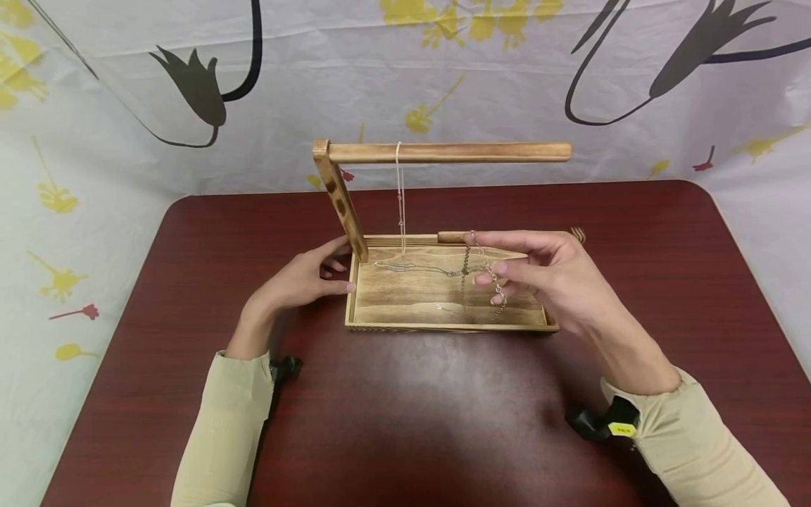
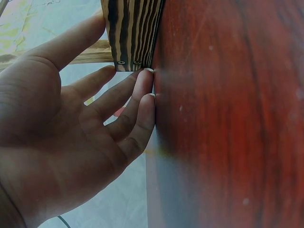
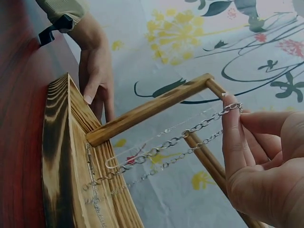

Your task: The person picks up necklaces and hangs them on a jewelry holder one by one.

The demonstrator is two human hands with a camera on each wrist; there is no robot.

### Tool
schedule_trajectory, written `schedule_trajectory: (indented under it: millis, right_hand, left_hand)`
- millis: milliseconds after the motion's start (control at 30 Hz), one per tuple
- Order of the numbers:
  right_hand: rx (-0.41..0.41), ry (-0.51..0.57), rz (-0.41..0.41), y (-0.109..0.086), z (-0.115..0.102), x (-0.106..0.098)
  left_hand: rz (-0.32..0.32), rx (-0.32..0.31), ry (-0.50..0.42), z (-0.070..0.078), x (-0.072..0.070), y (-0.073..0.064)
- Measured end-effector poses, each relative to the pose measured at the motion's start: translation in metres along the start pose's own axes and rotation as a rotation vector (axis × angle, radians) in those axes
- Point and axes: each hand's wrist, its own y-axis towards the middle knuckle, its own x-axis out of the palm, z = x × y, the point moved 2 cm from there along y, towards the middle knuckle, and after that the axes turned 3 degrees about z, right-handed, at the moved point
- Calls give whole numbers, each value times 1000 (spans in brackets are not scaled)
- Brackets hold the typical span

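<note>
My right hand [image 1: 564, 278] pinches a silver chain necklace [image 3: 204, 124] over the wooden jewelry stand. In the right wrist view the chain is draped at the fingertips, and its two strands hang toward the tray [image 1: 443, 327]. My left hand [image 1: 298, 282] rests against the tray's left end, fingers spread; the left wrist view has its fingertips at the striped end wall [image 2: 133, 38]. A thin light necklace [image 1: 401, 197] hangs from the stand's crossbar [image 1: 488, 152]. Another silver necklace [image 1: 412, 267] lies in the tray, partly hidden behind my right hand.
An upright post [image 1: 338, 197] rises from the tray's left end and carries the crossbar, whose right end is free. The stand sits on a dark red table [image 1: 405, 422] before a patterned cloth [image 1: 317, 70].
</note>
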Motion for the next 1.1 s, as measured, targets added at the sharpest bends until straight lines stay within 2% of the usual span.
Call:
schedule_trajectory:
  millis: [533,667,967,1100]
  right_hand:
    - [-30,48,8,-2,-17,-2]
    - [-50,21,43,-5,-20,-3]
    - [-82,-4,53,-14,-27,-10]
    - [-99,28,56,-17,-28,-13]
  left_hand:
    - [-2,-15,-4,0,1,0]
    - [0,-16,-5,0,1,0]
    - [-2,-10,-3,1,1,0]
    - [-2,-7,-8,1,2,0]
